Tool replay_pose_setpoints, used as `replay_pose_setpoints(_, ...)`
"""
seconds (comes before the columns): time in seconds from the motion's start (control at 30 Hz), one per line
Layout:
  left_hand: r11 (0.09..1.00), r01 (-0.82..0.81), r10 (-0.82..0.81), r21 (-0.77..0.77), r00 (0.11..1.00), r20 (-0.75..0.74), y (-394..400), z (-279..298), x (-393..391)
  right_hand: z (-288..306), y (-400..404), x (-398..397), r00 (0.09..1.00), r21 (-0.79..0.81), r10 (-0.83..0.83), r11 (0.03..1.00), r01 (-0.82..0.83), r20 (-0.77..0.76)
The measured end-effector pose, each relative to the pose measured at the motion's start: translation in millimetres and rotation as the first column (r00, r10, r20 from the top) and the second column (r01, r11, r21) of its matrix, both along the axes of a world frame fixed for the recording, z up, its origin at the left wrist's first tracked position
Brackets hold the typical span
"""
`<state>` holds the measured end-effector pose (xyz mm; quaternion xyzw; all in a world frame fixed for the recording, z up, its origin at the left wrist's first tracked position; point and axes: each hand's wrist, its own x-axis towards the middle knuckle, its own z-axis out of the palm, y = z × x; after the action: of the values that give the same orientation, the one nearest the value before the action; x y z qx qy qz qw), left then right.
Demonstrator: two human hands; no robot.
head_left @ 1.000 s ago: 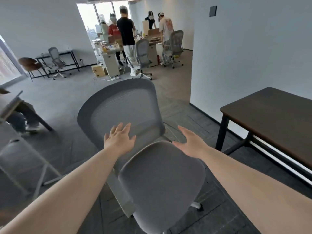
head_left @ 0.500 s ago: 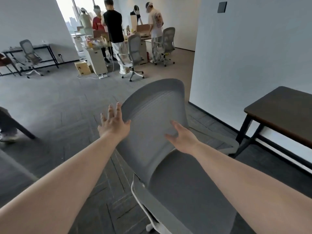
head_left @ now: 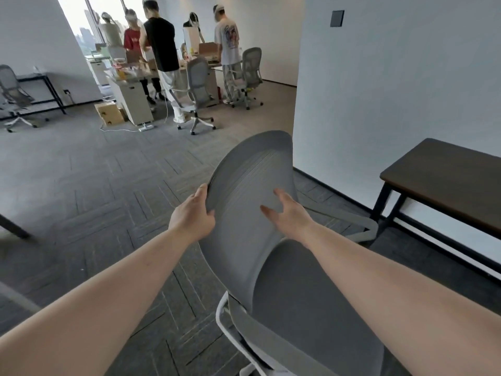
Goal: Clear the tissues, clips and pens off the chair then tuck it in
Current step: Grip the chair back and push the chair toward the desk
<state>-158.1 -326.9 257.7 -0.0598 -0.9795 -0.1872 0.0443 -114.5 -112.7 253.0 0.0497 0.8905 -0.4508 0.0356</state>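
Observation:
A grey office chair (head_left: 306,289) with a mesh backrest (head_left: 252,180) and a white frame stands right in front of me, its seat bare. My left hand (head_left: 192,218) grips the left edge of the backrest, thumb on the front and fingers behind. My right hand (head_left: 290,215) hovers at the front of the backrest with its fingers spread and holds nothing. No tissues, clips or pens show on the seat or anywhere in view.
A dark wooden table (head_left: 444,180) with black legs stands at the right against a white wall (head_left: 393,90). Several people work at desks and grey chairs (head_left: 198,93) at the back. A cardboard box (head_left: 109,113) sits on the carpet there. A desk leg (head_left: 13,229) shows at far left.
The chair has turned so its backrest stands edge-on to me and its seat points right. My left hand went from open beside the backrest to gripping its edge. The view swung right.

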Motion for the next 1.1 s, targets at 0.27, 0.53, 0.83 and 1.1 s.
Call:
replay_pose_setpoints(0.27, 0.983, 0.185, -0.185, 0.021, 0.983, -0.025, 39, 13, 51, 24, -15, -8, 0.999, -0.054, -0.044, 0.997, 0.045, 0.026)
replay_pose_setpoints(0.53, 0.886, 0.420, -0.444, 0.197, 0.890, 0.100, 78, 17, 71, 39, 14, 13, 0.965, -0.087, -0.050, 0.993, 0.074, 0.256)
replay_pose_setpoints(0.83, 0.860, 0.441, -0.443, -0.257, 0.895, 0.056, 128, 34, -4, 47, 70, 67, 0.977, 0.336, -0.040, 0.941, -0.034, 0.210)
replay_pose_setpoints(1.1, 0.593, 0.623, -0.678, -0.511, 0.728, 0.102, 193, 41, -26, 43, 149, 144, 0.965, 0.511, -0.106, 0.859, -0.033, 0.240)
